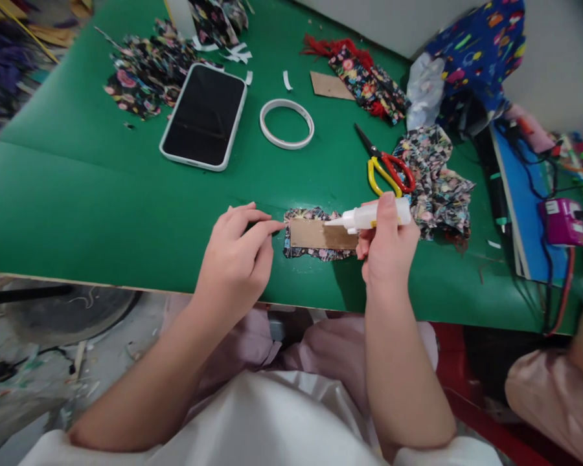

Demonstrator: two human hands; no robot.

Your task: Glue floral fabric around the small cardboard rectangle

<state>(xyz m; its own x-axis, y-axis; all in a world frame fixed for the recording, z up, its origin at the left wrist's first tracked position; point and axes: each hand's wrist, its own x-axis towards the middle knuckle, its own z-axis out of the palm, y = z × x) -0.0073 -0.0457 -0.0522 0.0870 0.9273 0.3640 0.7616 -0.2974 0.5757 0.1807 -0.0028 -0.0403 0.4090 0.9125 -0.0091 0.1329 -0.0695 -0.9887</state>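
Note:
A brown cardboard strip (311, 235) lies on a dark floral fabric piece (320, 254) whose edges stick out around it. My right hand (387, 249) is closed around a white glue bottle (369, 215), its narrow nozzle pointing left, just over the cardboard's upper edge. At the left end of the fabric, my left hand (243, 249) rests with the index finger stretched to the corner and the other fingers loosely bent. Nothing shows in that hand. Part of the strip's right end is hidden behind my right hand.
Scissors (381, 165) with red and yellow handles lie beyond the bottle, beside crumpled floral fabric (432, 175). Farther back are a tape roll (286, 144), a phone (204, 116) and a heap of floral scraps (150, 65). Cables and a purple box (563, 221) are at right, near another person's knee (548, 395).

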